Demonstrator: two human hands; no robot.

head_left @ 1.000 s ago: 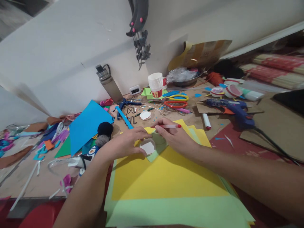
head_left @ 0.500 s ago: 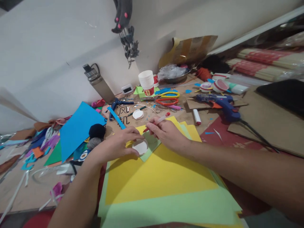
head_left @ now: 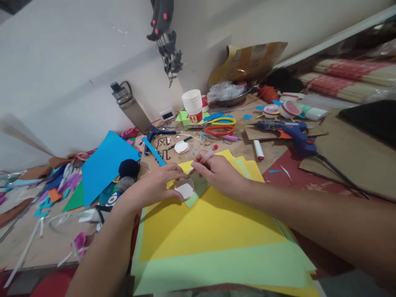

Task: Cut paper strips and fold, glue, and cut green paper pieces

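Note:
My left hand (head_left: 165, 181) bends its fingers and thumb around the edge of a round white disc (head_left: 185, 189), pressing it onto a small piece of light green paper (head_left: 198, 194). In my right hand (head_left: 218, 171) is a slim red pen (head_left: 208, 156), pinched between thumb and fingers. Its point is down by the disc's upper right rim, close to my left fingertips. Beneath both hands lies a large yellow sheet (head_left: 213, 227), on top of wider light green sheets (head_left: 222, 268).
A blue glue gun (head_left: 297, 138) with its cord lies at right, near a white marker (head_left: 258, 150). Beyond the sheets are scissors (head_left: 221, 126), stacked paper cups (head_left: 193, 105) and another white disc (head_left: 181, 147). A bottle (head_left: 131, 107), blue sheet (head_left: 108, 167) and scraps are at left.
The red pen's point has come down to the disc's rim. My left hand keeps the disc in place on the green paper. The whole view has shifted slightly.

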